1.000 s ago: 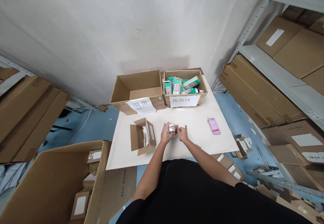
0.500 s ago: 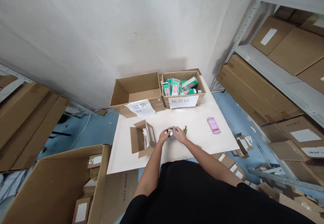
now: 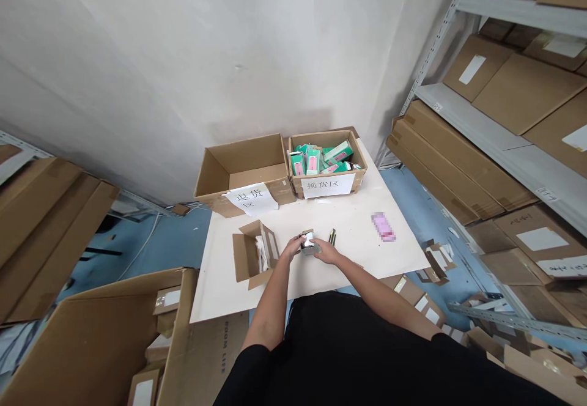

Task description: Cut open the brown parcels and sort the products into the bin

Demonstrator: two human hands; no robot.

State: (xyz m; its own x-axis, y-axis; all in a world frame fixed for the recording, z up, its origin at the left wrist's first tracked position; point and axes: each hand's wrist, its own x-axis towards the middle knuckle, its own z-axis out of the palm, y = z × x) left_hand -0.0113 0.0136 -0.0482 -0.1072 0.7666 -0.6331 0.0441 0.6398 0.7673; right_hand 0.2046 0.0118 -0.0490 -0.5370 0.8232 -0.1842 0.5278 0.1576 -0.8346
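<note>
In front of my body, a small greenish-grey box [image 3: 311, 250] with its top flap up is held between both hands, and something white shows at its opening. My left hand [image 3: 293, 247] grips the box's left side. On the other side my right hand [image 3: 325, 251] is closed on it, thumb near the opening. A yellow-and-black utility knife [image 3: 332, 236] lies just beyond my right hand. To the left of my left hand stands an open cardboard box [image 3: 241, 258], flaps spread, with white paper or wrapping inside.
At the back of the white table [image 3: 215, 299] stand a large open carton [image 3: 211, 201] and a carton [image 3: 362, 180] of green-and-pink boxes, both with paper signs. A blurred pink item [image 3: 383, 227] lies right. A big carton [image 3: 68, 332] is at left; shelves [image 3: 495, 125] rise at right.
The small box's top now shows a white surface where a round, shiny shape was seen. My right hand has dropped slightly along its side. The whole view has shifted a little.
</note>
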